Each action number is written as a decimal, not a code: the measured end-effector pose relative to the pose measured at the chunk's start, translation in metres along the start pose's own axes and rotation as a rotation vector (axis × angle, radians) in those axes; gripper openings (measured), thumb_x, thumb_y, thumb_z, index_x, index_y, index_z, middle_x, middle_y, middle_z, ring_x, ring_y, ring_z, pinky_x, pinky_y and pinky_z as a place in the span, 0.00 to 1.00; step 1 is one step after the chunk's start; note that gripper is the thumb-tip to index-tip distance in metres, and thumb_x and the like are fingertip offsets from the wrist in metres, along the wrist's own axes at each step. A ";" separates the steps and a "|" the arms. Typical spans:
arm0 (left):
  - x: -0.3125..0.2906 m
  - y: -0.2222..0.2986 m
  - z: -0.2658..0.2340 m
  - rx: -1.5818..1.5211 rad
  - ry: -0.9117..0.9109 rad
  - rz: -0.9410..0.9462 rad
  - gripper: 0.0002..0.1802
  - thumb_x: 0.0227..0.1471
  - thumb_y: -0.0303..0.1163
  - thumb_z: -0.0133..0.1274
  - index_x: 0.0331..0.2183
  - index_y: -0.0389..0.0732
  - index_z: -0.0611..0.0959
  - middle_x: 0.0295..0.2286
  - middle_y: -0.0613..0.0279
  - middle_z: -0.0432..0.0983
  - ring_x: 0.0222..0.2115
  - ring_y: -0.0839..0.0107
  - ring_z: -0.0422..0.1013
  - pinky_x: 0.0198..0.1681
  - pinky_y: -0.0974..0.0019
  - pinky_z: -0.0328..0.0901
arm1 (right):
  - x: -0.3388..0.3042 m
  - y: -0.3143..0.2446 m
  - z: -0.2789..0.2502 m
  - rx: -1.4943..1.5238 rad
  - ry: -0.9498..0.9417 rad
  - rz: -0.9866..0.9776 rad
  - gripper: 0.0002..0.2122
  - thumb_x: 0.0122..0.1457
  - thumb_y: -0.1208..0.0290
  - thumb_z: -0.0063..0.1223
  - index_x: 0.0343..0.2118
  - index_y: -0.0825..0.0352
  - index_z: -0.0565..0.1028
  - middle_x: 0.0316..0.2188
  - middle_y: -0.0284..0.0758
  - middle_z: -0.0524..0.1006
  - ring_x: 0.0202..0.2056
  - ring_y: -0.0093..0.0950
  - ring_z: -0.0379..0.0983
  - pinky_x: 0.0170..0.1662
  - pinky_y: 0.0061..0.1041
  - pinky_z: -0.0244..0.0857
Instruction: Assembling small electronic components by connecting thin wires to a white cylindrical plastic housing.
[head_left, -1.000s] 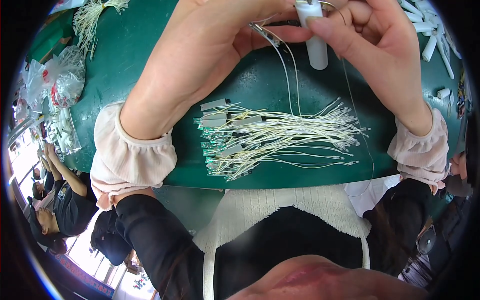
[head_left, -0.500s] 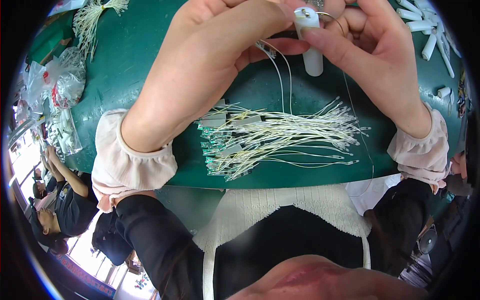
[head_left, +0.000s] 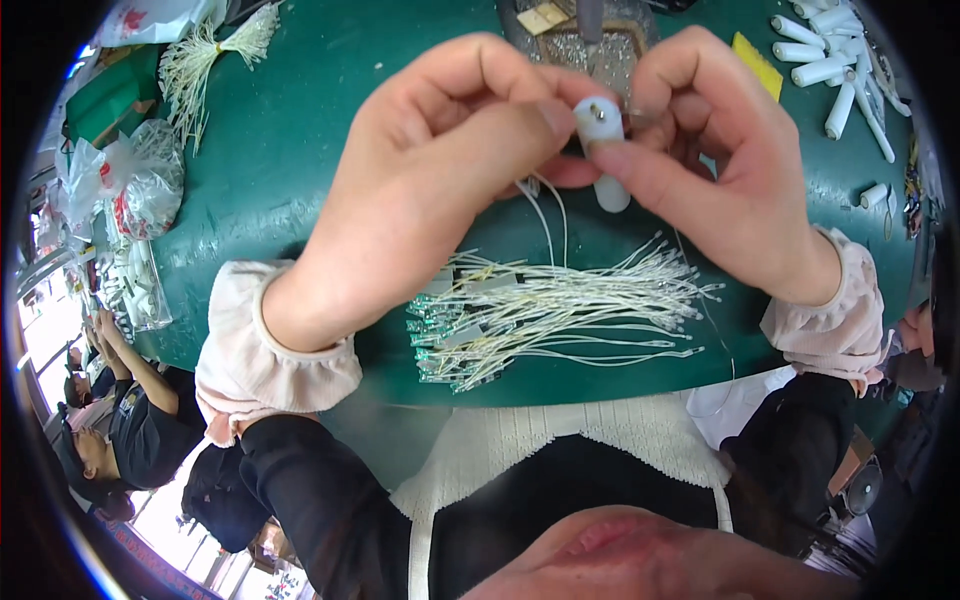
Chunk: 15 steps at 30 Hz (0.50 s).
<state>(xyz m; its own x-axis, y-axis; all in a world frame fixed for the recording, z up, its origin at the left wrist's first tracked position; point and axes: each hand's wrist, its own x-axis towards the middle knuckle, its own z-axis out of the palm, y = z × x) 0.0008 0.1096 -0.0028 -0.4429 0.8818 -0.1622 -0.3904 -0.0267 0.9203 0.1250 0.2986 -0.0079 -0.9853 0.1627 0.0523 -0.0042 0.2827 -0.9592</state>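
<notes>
My left hand [head_left: 430, 155] pinches a white plastic tube [head_left: 613, 193] between thumb and fingers, with a small metal contact on its top end. From the far side my right hand [head_left: 715, 185] presses its thumb against the same tube, fingers curled. Two thin white wires [head_left: 556, 225] hang below the left fingers; their upper ends are hidden. A fine thread-like wire [head_left: 710, 318] trails down from the right hand. Below both hands lies a bundle of white wires [head_left: 590, 300] with small green circuit boards at its left end.
A grey tray [head_left: 628, 48] of small bits stands beyond my hands, beside a yellow pad [head_left: 757, 66]. White tubes [head_left: 825, 70] are piled far right. A tied wire bunch [head_left: 215, 48] and plastic bags [head_left: 140, 185] lie left. Another person [head_left: 140, 430] works at lower left.
Both hands and the white tube sit lower in the picture, and the whole view has shifted, bringing the grey tray and yellow pad into sight. The grip looks the same.
</notes>
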 end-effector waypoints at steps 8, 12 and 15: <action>-0.014 0.002 0.011 0.037 0.011 -0.017 0.05 0.63 0.29 0.48 0.33 0.40 0.73 0.51 0.48 0.74 0.46 0.67 0.75 0.50 0.63 0.72 | -0.009 -0.011 -0.006 -0.056 -0.133 -0.026 0.13 0.59 0.80 0.63 0.39 0.66 0.67 0.27 0.24 0.71 0.24 0.06 0.62 0.23 0.10 0.47; -0.016 0.002 0.013 0.026 0.009 0.005 0.04 0.63 0.29 0.49 0.33 0.40 0.73 0.51 0.49 0.75 0.46 0.68 0.75 0.51 0.63 0.72 | -0.011 -0.011 -0.006 -0.113 -0.131 -0.094 0.13 0.59 0.80 0.63 0.39 0.66 0.67 0.27 0.24 0.71 0.26 0.06 0.63 0.25 0.09 0.49; -0.019 0.000 0.013 0.047 0.037 0.023 0.05 0.64 0.30 0.48 0.34 0.40 0.74 0.53 0.49 0.75 0.46 0.67 0.76 0.52 0.63 0.71 | -0.013 -0.007 -0.007 -0.040 -0.139 -0.047 0.12 0.60 0.78 0.62 0.40 0.65 0.68 0.31 0.24 0.73 0.28 0.08 0.68 0.29 0.09 0.55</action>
<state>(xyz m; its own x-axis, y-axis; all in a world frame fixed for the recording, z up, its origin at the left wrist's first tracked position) 0.0194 0.0994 0.0053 -0.4810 0.8632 -0.1535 -0.3418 -0.0234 0.9395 0.1391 0.3012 0.0000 -0.9983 0.0167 0.0551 -0.0467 0.3250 -0.9446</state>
